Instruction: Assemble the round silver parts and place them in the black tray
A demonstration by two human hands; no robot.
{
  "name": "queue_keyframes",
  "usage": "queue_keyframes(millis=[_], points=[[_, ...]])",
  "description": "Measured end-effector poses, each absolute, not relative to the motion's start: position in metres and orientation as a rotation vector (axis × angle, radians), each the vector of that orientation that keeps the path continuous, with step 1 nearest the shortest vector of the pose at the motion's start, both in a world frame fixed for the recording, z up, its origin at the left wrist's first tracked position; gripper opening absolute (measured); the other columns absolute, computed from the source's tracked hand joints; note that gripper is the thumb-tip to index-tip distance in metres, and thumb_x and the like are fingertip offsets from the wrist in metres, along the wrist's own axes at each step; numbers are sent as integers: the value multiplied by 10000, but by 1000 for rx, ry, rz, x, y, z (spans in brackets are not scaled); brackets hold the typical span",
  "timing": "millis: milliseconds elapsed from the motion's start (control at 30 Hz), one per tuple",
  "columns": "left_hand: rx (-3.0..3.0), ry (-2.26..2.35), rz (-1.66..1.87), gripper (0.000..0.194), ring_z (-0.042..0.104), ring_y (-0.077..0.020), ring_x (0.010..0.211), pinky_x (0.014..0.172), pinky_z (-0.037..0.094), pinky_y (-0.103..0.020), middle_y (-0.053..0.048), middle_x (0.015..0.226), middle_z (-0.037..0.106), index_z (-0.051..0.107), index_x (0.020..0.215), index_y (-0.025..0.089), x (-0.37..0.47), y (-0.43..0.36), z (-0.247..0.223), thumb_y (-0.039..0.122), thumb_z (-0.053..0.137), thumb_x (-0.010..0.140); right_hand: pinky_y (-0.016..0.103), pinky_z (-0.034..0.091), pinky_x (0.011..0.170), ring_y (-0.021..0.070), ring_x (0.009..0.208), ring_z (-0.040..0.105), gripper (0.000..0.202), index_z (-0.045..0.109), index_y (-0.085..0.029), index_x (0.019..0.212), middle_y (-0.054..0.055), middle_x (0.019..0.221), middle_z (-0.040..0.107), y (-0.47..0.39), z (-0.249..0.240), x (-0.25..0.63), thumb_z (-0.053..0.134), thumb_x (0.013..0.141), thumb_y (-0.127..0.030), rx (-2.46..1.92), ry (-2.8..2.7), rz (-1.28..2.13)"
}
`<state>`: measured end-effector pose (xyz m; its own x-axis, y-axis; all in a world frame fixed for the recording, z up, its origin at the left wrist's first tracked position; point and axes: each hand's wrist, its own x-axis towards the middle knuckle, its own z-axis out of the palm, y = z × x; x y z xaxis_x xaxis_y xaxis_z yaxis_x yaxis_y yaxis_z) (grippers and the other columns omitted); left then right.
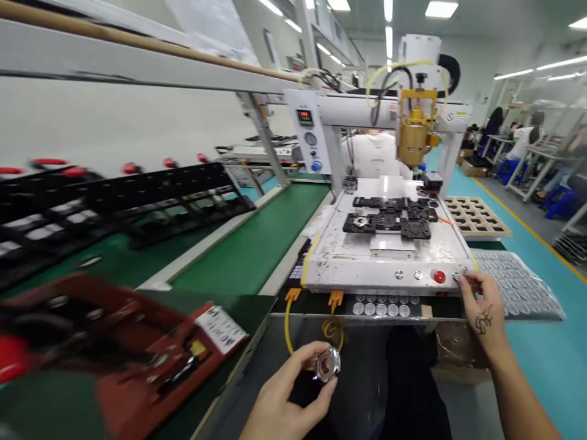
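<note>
My left hand pinches a small, shiny round metal part with a hollow centre between thumb and fingers, held low in front of my lap. At the right end of the machine's front panel, the fingertips of my right hand close in on a round silver switch. Just left of that hand is a red button. Black fixture plates lie on the white bed of the benchtop machine, and a shiny ring sits in the left one. The brass-coloured head hangs above them.
A red clamping tool is at the lower left. Black racks stand beside the green conveyor belt. Clear-wrapped round parts and a compartmented tray lie at right. A person in white is behind the machine.
</note>
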<state>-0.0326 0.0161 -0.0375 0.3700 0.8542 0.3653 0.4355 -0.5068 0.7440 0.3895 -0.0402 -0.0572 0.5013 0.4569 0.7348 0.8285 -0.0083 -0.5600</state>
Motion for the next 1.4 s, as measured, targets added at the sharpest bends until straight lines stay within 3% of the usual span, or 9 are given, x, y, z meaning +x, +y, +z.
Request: queue_keyframes(millis=[233,433,667,767,833,967,1067,1233,1400], points=[[2148,1149,1123,388,797,-174,847,810,653,-227,13,1003,819,711,1168,276,-49,-5,-21,165,734,797,449,476,866,281,846,593,620,711,-163,976,83,851,632,-39,-59,411,616,948,-775,-1714,-1173,-592],[2096,1195,1106,377,752,-169,859,811,623,-248,-3,1016,784,679,1178,251,-48,-10,-18,160,705,814,477,483,865,327,903,597,724,740,-162,1021,84,848,611,-37,-59,420,594,890,-858,-1800,-1128,-562],[2049,1037,967,382,728,-182,901,876,602,-299,-16,1030,760,658,1192,235,-18,10,-34,159,709,821,429,520,834,276,844,631,362,734,-175,1027,85,878,667,-47,-63,383,733,965,-532,-1677,-1152,-627],[2060,777,826,401,739,-223,1083,994,587,-347,-59,1204,770,660,1192,237,22,34,-51,164,746,808,401,553,836,257,865,692,133,726,-214,1055,94,956,743,-49,-72,346,623,1055,-298,-1559,-1600,-335],[2102,579,736,405,694,-275,1267,1117,538,-408,-101,1350,741,664,1164,230,57,53,-65,175,794,784,432,569,900,279,995,714,187,720,-230,1160,107,1083,773,-43,-81,329,551,1079,-220,-1526,-1834,-149],[2231,393,568,386,543,-359,1490,1284,380,-534,-170,1479,679,683,1096,203,108,83,-93,154,834,744,475,581,952,304,1092,698,258,714,-234,1229,105,1144,783,-31,-98,322,502,1090,-183,-1560,-1910,-111],[2269,366,535,373,503,-343,1529,1328,306,-543,-168,1525,647,684,1127,199,114,88,-108,159,808,777,443,584,938,285,1063,696,239,713,-231,1230,97,1109,781,-32,-108,325,517,1098,-198,-1581,-1914,-104],[2248,391,580,394,494,-314,1538,1339,286,-532,-166,1565,613,667,1181,203,105,78,-119,184,785,806,456,545,880,316,1043,663,256,720,-206,1283,137,1137,730,-32,-118,321,609,1080,-314,-1664,-1895,-96],[2210,432,579,419,509,-326,1524,1318,323,-541,-199,1580,589,663,1176,195,107,78,-117,160,795,781,441,524,873,306,1040,660,252,751,-189,1267,146,1127,741,-24,-127,319,604,1081,-275,-1625,-1916,-77]])
